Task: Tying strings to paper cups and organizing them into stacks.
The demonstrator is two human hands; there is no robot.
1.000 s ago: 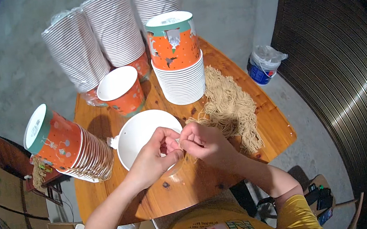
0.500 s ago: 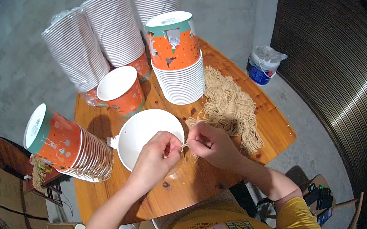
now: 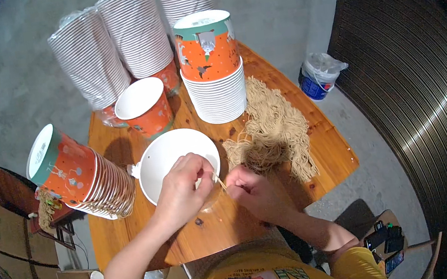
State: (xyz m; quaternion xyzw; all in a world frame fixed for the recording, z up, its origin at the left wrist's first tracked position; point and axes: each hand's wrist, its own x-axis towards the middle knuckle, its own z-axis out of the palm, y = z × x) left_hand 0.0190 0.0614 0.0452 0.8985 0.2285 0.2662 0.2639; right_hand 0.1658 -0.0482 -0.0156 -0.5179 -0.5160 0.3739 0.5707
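In front of me a paper bucket (image 3: 167, 155) lies with its white inside facing up toward me, a small hole in its wall near the rim. My left hand (image 3: 184, 183) is over the near right part of this bucket, thumb and fingers pinched on a short beige cord (image 3: 219, 181). The cord runs across to my right hand (image 3: 249, 192), whose fingers are closed on its other end, just right of the bucket. Behind my right hand spreads a loose heap of beige cords (image 3: 280, 127), partly in shadow.
At left leans an upside-down orange bucket stack (image 3: 79, 168) with cords hanging round its rims. Another upturned stack (image 3: 210, 68) stands behind, beside a single upright orange bucket (image 3: 145, 107). Plastic-wrapped bucket stacks (image 3: 135, 30) fill the table's (image 3: 213, 235) back; a blue pail (image 3: 316, 78) is on the floor.
My right hand has moved down and slightly left, and the cord between my hands now slants. My left hand has shifted slightly up and left. The view has shifted a little.
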